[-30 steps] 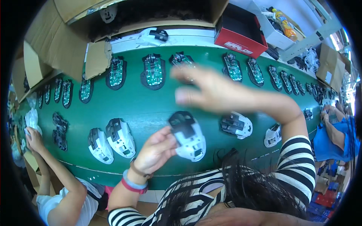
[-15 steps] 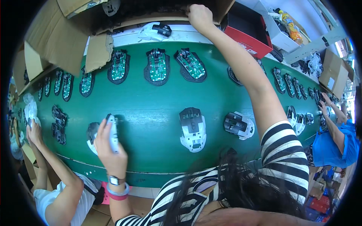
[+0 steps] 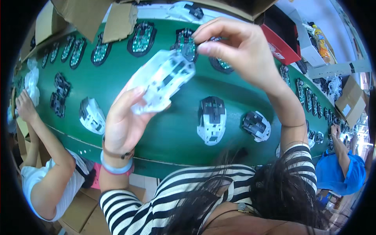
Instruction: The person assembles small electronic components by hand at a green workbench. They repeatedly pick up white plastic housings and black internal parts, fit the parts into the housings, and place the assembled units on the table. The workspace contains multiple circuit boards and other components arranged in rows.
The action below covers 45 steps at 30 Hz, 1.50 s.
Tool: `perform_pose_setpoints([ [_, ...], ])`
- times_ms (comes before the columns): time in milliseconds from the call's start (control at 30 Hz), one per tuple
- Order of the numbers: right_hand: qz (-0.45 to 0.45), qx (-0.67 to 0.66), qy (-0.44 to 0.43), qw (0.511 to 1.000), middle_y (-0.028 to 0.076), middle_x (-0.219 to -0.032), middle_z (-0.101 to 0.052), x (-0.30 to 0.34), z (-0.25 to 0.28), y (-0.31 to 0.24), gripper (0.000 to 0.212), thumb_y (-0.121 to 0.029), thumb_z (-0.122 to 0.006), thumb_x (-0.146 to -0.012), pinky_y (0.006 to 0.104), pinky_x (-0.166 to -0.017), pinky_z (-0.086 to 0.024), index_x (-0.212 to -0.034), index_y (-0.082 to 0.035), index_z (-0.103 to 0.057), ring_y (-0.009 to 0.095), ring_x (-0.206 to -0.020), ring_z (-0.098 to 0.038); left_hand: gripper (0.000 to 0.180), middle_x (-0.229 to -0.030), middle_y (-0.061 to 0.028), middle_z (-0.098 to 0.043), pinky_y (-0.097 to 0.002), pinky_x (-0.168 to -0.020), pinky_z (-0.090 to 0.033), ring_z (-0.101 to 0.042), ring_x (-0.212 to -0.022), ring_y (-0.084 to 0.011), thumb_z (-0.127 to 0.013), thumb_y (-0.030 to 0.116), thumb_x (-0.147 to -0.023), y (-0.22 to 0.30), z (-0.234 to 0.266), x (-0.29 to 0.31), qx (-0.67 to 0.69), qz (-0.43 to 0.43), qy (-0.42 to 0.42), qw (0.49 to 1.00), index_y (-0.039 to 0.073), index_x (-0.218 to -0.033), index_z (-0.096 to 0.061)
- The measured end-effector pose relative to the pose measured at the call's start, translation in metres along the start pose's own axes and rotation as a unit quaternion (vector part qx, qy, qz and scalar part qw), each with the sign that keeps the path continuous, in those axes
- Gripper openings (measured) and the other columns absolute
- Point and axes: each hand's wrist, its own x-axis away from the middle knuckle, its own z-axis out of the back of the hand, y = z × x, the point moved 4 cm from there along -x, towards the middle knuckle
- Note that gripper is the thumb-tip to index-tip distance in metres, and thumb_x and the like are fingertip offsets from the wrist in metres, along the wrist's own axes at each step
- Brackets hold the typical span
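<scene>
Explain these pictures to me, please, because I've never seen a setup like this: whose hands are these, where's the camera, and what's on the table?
There is no robot here, just a person working bare-handed. Everything is seen from one wide fisheye camera on the person's head, looking down, so edges bend near the rim.

The left hand holds a pale plastic shell, tilted above the green table. The right hand is raised near the circuit boards, fingertips close together; I can't tell whether they grip anything.

The boards sit on dark bases along the far side. Nearer lie white-and-black shells, with black parts to the left. Other people work at both sides, one in white, one in blue.
</scene>
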Motion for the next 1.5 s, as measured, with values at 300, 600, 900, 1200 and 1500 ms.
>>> perform_pose_setpoints([
  [300, 0.267, 0.231, -0.02, 0.935, 0.006, -0.087, -0.05, 0.014, -0.054, -0.022, 0.019, -0.007, -0.078, -0.062, 0.034, -0.069, -0.045, -0.078, -0.008, -0.069, 0.025, -0.082, -0.049, 0.057, -0.126, -0.0116, -0.054, -0.0317, -0.1, -0.04, -0.052, -0.116, -0.0174, -0.057, 0.009, -0.088, -0.005, -0.003, -0.003, -0.091, -0.076, -0.005, 0.993, -0.003, -0.14, -0.038],
  [600, 0.303, 0.227, -0.04, 0.925, 0.003, -0.079, -0.043, 0.003, -0.072, -0.001, 0.019, -0.011, -0.08, -0.059, 0.0348, -0.064, -0.037, -0.075, -0.012, -0.07, 0.023, -0.078, -0.045, 0.057, -0.116, -0.0065, -0.058, -0.0243, -0.085, -0.047, -0.057, -0.101, -0.0118, -0.055, -0.005, -0.078, 0.001, 0.003, 0.0, -0.246, -0.163, 0.055, 0.954, -0.001, -0.134, -0.045],
  [900, 0.274, 0.331, -0.058, 0.901, 0.002, -0.082, -0.043, 0.017, -0.072, -0.015, 0.019, -0.017, -0.08, -0.061, 0.0375, -0.069, -0.035, -0.077, -0.014, -0.071, 0.022, -0.081, -0.044, 0.056, -0.114, -0.0073, -0.059, -0.0253, -0.084, -0.048, -0.058, -0.099, -0.0115, -0.055, -0.004, -0.079, 0.0, 0.005, 0.001, -0.236, -0.145, 0.035, 0.96, -0.001, -0.134, -0.045],
  [1200, 0.228, 0.283, -0.098, 0.926, 0.005, -0.102, -0.05, 0.018, -0.083, -0.006, 0.016, -0.018, -0.073, -0.072, 0.0356, -0.071, -0.047, -0.087, -0.014, -0.067, 0.024, -0.093, -0.053, 0.045, -0.112, -0.0083, -0.061, -0.0286, -0.089, -0.047, -0.06, -0.1, -0.0165, -0.058, 0.0, -0.082, -0.011, 0.023, -0.001, -0.065, -0.076, 0.068, 0.993, -0.003, -0.126, -0.049],
  [1500, 0.295, 0.365, -0.139, 0.872, 0.006, -0.102, -0.049, 0.008, -0.09, -0.026, 0.026, -0.013, -0.065, -0.073, 0.031, -0.053, -0.054, -0.098, -0.012, -0.063, 0.022, -0.079, -0.06, 0.037, -0.115, -0.0055, -0.059, -0.031, -0.088, -0.045, -0.058, -0.103, -0.0153, -0.058, 0.007, -0.091, -0.011, 0.031, 0.002, -0.139, -0.196, 0.074, 0.968, 0.002, -0.126, -0.048],
])
